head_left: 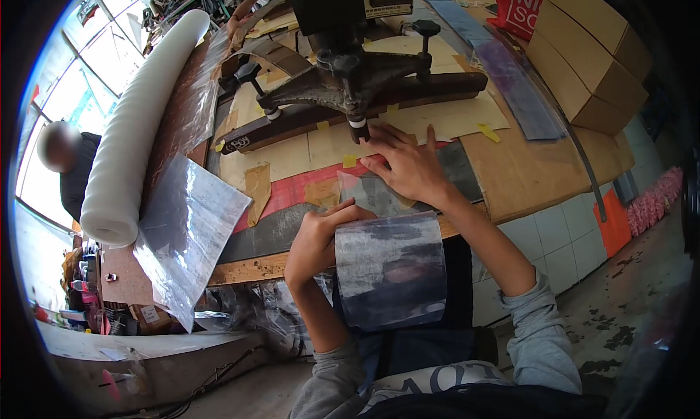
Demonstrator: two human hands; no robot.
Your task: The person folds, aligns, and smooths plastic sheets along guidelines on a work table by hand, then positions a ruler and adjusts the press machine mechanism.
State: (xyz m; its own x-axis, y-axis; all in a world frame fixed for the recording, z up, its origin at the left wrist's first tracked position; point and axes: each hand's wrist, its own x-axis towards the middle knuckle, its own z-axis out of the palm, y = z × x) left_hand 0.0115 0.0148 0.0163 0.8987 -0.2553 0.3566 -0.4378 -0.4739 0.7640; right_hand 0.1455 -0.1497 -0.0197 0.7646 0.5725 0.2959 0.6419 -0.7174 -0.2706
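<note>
My left hand (321, 237) is at the table's front edge, its fingers curled on the upper left corner of a clear plastic sheet (390, 273). That sheet bends down over the edge in front of my lap. Further in, my right hand (408, 164) lies with spread fingers on the pale board and the sheet's far part, its fingertips beside the foot of a black metal machine (350, 76). A long dark bar (299, 123) runs under the machine's arms. Red and grey strips with yellow tape (310, 189) lie between my hands and the bar.
A white foam roll (142, 134) and a loose clear sheet (189, 229) are at the left. Long clear strips (503, 76) and cardboard boxes (590, 61) stand at the right. One person (73, 164) is far left; another person's hand (237, 21) shows behind the machine.
</note>
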